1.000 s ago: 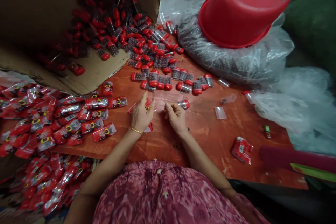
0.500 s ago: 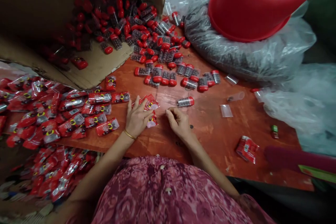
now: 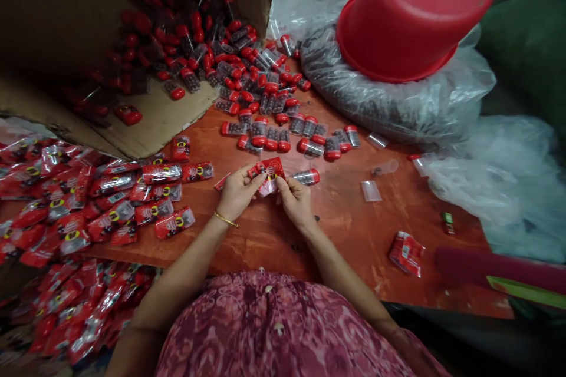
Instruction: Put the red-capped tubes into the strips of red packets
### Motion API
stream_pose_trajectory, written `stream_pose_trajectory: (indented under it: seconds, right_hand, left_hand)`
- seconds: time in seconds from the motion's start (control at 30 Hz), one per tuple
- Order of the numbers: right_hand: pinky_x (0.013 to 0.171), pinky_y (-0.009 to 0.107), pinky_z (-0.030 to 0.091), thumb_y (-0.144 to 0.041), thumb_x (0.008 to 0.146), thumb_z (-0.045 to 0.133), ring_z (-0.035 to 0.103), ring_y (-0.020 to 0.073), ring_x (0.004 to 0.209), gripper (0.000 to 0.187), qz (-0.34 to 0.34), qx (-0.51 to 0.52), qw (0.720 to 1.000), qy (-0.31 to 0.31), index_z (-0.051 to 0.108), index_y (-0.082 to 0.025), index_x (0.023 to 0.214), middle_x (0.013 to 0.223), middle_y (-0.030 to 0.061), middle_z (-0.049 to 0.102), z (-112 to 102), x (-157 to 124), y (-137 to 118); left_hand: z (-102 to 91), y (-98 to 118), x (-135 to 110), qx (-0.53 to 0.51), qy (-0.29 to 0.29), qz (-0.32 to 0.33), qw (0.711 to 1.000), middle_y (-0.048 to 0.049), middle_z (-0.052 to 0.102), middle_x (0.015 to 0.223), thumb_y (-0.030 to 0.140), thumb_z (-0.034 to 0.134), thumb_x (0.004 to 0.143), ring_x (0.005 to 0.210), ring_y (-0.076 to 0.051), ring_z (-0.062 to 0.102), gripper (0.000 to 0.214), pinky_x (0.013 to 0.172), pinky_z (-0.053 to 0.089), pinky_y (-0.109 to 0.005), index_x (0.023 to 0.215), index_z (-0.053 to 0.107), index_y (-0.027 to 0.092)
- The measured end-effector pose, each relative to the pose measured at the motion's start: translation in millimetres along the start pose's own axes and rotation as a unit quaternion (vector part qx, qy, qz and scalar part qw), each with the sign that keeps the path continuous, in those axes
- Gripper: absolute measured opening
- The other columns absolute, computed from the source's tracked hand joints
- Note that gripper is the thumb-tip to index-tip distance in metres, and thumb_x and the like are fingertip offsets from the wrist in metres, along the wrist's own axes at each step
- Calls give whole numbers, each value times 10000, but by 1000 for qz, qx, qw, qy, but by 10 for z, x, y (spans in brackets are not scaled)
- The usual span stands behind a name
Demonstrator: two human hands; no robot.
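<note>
A red printed sachet [image 3: 267, 172] is pinched at its 2 ends by the left hand [image 3: 236, 193] and right hand [image 3: 295, 199], fingers closed, mouth held accessible; a capped vial [image 3: 307, 176] lies just right.

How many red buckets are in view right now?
1. The red bucket lies tipped, mouth down, on the clear plastic bag of dark pellets at the table's far right. Others may be out of frame.
</note>
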State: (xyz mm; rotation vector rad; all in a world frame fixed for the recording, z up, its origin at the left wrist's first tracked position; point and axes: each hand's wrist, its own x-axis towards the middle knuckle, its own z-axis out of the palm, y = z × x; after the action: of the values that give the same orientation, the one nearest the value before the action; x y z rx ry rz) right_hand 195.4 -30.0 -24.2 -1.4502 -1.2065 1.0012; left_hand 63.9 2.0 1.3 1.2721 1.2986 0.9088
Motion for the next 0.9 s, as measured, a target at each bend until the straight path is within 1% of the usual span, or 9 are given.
stream_pose_trajectory:
  seconds: [0.1, 0.2, 0.3, 0.4, 0.5, 0.57, 0.63, 0.77, 0.9]
  right_hand:
    - [434, 220, 322, -479, 826, 465, 416, 95, 417, 377, 4, -31, 999, 30, 547, -189, 600, 442, -43, 472, -39, 67, 85]
    - [443, 224, 318, -453, 816, 479, 417, 103, 439, 331, -14, -50, 996, 68, 573, -189, 640, 463, -44, 468, -92, 118, 110]
    - [437, 225, 299, -447, 809, 472, 382, 96, 430, 346, -18, -47, 996, 73, 513, -194, 576, 441, -50, 431, -129, 144, 84]
    - [434, 221, 269, -462, 804, 464, 329, 85, 436, 390, -28, -54, 994, 88, 415, -205, 515, 444, -57, 365, -131, 131, 55]
    - [441, 222, 257, -472, 812, 448, 296, 79, 446, 426, -38, -51, 993, 102, 344, -210, 492, 459, -59, 308, -110, 78, 16]
    - [454, 222, 281, -460, 823, 440, 321, 83, 460, 395, -45, -32, 995, 84, 390, -207, 524, 482, -54, 341, -85, 23, -29]
    - [464, 220, 308, -439, 834, 434, 354, 89, 473, 338, -54, -2, 997, 51, 461, -202, 594, 513, -46, 397, -55, -42, -82]
    - [462, 216, 324, -408, 863, 402, 376, 92, 466, 328, -68, -4, 998, -6, 468, -203, 614, 521, -41, 418, -31, -139, -146]
    - [561, 238, 387, -412, 896, 338, 480, 127, 581, 356, -95, -165, 981, 20, 548, -195, 707, 620, 2, 523, -169, -78, -130]
  left_hand:
    - [-27, -73, 78, 53, 13, -28, 998, -46, 669, 605, 342, 560, 732, 505, -144, 573, 263, 485, 428, -232, 799, 679, 117]
    - [-101, -97, 130, 231, 40, 2, 972, -77, 677, 639, 390, 514, 761, 575, -180, 594, 308, 552, 438, -267, 764, 682, 131]
    - [-138, -26, 135, 385, 36, 78, 919, -154, 682, 990, 390, 512, 771, 871, -266, 618, 340, 776, 443, -365, 941, 673, 143]
    - [-123, 88, 81, 425, 82, 144, 890, -187, 446, 1357, 391, 537, 759, 1175, -338, 463, 473, 954, 331, -466, 1157, 570, 137]
    - [-99, 153, -25, 343, 97, 163, 920, -137, 550, 1266, 434, 487, 798, 1146, -303, 493, 391, 961, 337, -431, 1037, 638, 165]
    - [-72, 147, -103, 236, 41, 121, 963, -85, 695, 944, 478, 449, 816, 905, -242, 605, 388, 826, 429, -345, 815, 689, 173]
    - [-21, 116, -166, 102, -12, 44, 994, -38, 666, 657, 516, 475, 793, 661, -174, 594, 427, 639, 445, -270, 652, 666, 161]
    - [121, 80, -224, -111, 21, -56, 992, 10, 601, 542, 480, 665, 649, 503, -92, 490, 342, 498, 379, -212, 622, 656, 139]
    - [178, 132, -216, -178, 43, -74, 980, 14, 626, 550, 423, 751, 552, 503, -77, 498, 302, 521, 397, -209, 588, 664, 137]
